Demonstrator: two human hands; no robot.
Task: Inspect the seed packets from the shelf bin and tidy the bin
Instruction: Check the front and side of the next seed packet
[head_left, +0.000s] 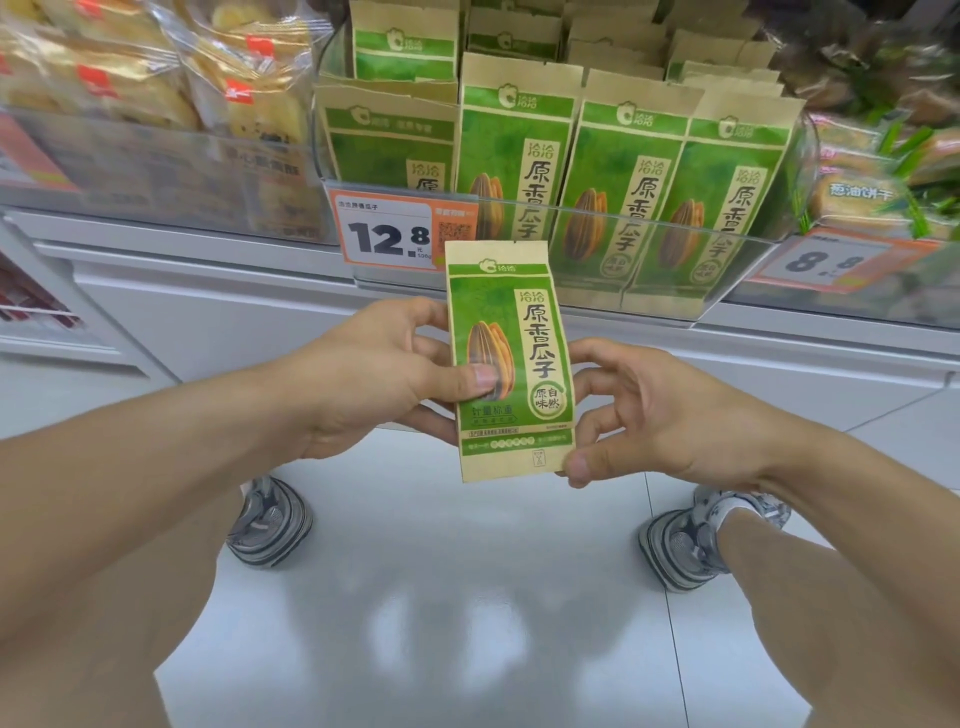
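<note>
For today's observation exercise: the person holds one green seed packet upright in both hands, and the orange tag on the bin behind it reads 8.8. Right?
Not quite. In the head view, both hands, left and right, hold the packet upright, but the tag on that bin reads 12.8.

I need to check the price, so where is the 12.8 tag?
In the head view, the 12.8 price tag sits on the clear bin's front left corner, just above and left of the held seed packet.

I can't see the left hand's fingers (431, 345) where they pass behind the seed packet (511, 358). Its small print blurs. The bin's rear packets (613, 31) are cropped by the top edge.
</note>
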